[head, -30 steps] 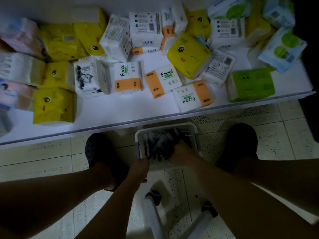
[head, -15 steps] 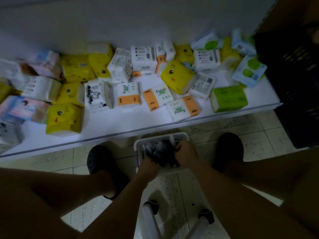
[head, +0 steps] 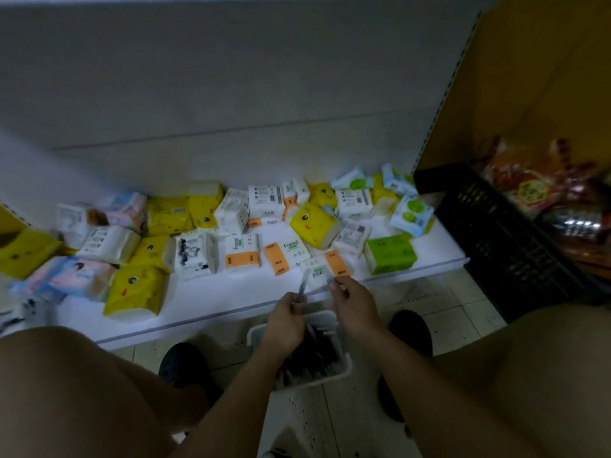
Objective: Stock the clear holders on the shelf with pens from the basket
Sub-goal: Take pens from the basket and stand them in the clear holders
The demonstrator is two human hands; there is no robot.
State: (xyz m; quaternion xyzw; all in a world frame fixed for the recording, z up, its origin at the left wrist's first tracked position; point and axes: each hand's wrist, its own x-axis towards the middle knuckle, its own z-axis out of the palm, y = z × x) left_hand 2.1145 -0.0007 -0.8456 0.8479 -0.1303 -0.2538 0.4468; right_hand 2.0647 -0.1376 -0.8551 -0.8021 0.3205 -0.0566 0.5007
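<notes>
A white basket (head: 345, 366) full of dark pens (head: 314, 357) stands on the floor between my feet, below the shelf edge. Both hands are raised just above the basket's far rim. My left hand (head: 284, 322) grips a few pens, and one grey pen (head: 302, 285) sticks up from its fist. My right hand (head: 355, 307) pinches the blurred, pale ends of pens (head: 330, 284) at its fingertips. No clear holders are in view.
The low white shelf (head: 231, 300) carries many tissue packs, among them a yellow pack (head: 134, 292) and a green pack (head: 390, 254). A black crate (head: 496, 239) stands at the right with packaged goods behind it. My dark shoes flank the basket on the tiled floor.
Both hands have lifted out of the basket with pens and now sit above its far rim. My view has tilted up, showing more of the shelf's back wall and the black crate.
</notes>
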